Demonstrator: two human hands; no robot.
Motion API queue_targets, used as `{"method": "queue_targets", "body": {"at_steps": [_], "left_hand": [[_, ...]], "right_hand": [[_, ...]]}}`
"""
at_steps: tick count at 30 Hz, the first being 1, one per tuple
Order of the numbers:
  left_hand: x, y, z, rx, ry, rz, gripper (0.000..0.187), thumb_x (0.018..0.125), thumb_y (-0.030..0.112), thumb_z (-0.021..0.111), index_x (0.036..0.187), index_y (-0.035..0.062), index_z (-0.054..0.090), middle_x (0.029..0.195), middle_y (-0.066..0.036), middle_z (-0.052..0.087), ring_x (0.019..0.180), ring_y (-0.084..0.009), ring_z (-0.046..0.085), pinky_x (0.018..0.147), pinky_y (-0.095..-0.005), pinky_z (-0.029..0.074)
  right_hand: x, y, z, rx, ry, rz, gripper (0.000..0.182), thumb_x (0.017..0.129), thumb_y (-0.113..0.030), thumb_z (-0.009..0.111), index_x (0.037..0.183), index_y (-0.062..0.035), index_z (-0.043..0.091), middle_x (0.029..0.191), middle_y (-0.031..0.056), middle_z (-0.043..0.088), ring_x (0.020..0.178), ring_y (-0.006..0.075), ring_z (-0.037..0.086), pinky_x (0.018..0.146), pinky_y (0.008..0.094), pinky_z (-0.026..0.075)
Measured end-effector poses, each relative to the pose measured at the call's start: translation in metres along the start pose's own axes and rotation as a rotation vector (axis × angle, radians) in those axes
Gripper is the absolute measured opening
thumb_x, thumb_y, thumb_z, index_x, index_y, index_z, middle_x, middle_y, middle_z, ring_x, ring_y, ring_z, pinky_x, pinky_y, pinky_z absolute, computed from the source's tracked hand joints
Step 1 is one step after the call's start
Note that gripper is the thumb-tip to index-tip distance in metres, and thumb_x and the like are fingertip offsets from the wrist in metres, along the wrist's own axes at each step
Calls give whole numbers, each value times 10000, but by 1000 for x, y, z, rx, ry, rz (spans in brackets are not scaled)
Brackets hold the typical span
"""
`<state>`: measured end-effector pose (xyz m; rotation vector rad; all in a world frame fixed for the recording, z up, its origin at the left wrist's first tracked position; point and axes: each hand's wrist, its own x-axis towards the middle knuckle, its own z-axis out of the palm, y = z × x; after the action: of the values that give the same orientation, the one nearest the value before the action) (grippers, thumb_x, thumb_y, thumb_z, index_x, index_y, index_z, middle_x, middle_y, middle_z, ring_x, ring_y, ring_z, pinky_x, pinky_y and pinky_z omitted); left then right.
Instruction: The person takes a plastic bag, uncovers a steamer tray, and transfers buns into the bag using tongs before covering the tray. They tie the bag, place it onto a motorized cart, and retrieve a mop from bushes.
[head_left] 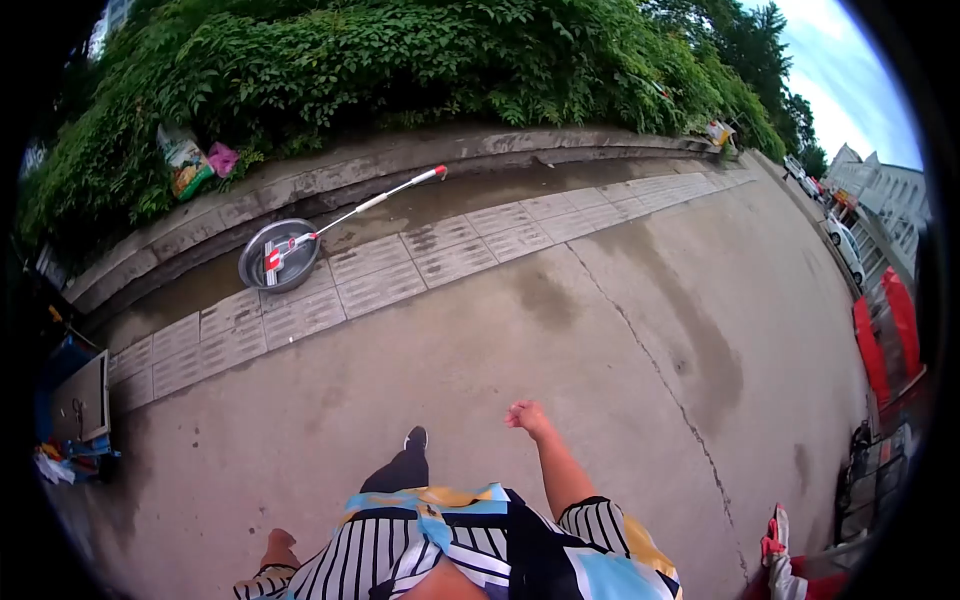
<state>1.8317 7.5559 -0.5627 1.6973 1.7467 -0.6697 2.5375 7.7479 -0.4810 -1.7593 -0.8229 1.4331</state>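
Note:
My right hand [526, 414] hangs over the pavement in front of me, its fingers curled loosely; whether anything small is in it cannot be made out. At the lower left, my left hand [281, 540] is small and dark beside my striped sleeve, its fingers unclear. Both hands are apart from any object. Farther off, a round metal basin [292, 275] rests on the paving tiles. A mop [372, 202] with a white handle and red end leans out of it, its red and white head inside the basin.
A low stone kerb [330, 176] runs before green bushes, with a bag [187, 165] on it. A blue cart or box [75, 400] stands at the left. Red barriers [888, 335] and parked cars [845, 250] are at the right. A crack crosses the pavement.

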Motion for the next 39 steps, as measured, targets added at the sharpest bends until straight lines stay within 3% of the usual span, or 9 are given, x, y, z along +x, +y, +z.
{"method": "queue_targets", "body": {"at_steps": [5,9,14,17,23,25,31,34,39], "left_hand": [[262,192,-187,-338,-215,69,97,753,148,615,759,53,637,688,-60,652,574,-173,643,542,-321,516],[467,409,-407,-234,167,285,194,695,216,647,855,113,682,910,-112,662,843,-252,632,725,-391,511],[585,707,-631,-718,331,579,245,798,152,560,976,-9,608,718,-128,642,572,-190,630,560,-305,517],[585,838,-682,-1107,105,654,282,814,129,560,1059,-10,571,796,-122,632,592,-186,629,535,-306,519],[670,867,-647,-317,-238,349,193,802,143,576,910,-9,621,778,-129,639,598,-228,643,496,-337,512],[716,840,-644,-1080,-576,80,98,831,103,522,816,33,589,717,-146,619,615,-285,648,496,-418,519],[813,971,-767,-580,-108,-196,138,807,162,533,730,51,562,602,-152,556,535,-300,590,431,-432,463],[904,1145,-827,-890,136,-326,153,845,131,459,780,22,544,633,-178,573,540,-292,609,381,-433,470],[1088,1579,-910,99,117,648,264,657,273,695,838,80,688,813,-107,665,731,-246,643,685,-375,506]], "right_hand": [[71,20,-75,-1108,-377,137,305,870,-206,472,696,-33,653,643,50,667,537,121,634,508,278,497],[65,30,-166,230,410,568,118,829,-101,486,815,-45,589,732,117,667,547,204,637,466,327,498],[124,69,-279,595,795,769,146,870,-129,434,930,-51,541,763,137,650,604,244,633,550,397,502],[202,59,-344,746,906,847,151,894,-126,407,962,-61,525,796,130,645,621,238,635,556,419,499],[459,-126,-513,580,540,576,145,877,-107,451,953,-21,540,831,138,665,670,240,654,558,338,504],[551,-220,-589,455,454,404,160,889,-138,465,961,-19,543,825,127,667,652,203,652,528,317,500],[753,-355,-788,377,495,15,201,892,-165,491,992,-5,559,804,138,664,599,194,639,538,284,496],[781,-322,-852,477,526,336,183,889,-145,487,1008,-18,544,850,143,668,663,218,661,558,301,509],[742,-279,-946,749,827,580,153,862,-139,481,890,-1,540,833,179,662,754,280,663,611,376,517]]}}
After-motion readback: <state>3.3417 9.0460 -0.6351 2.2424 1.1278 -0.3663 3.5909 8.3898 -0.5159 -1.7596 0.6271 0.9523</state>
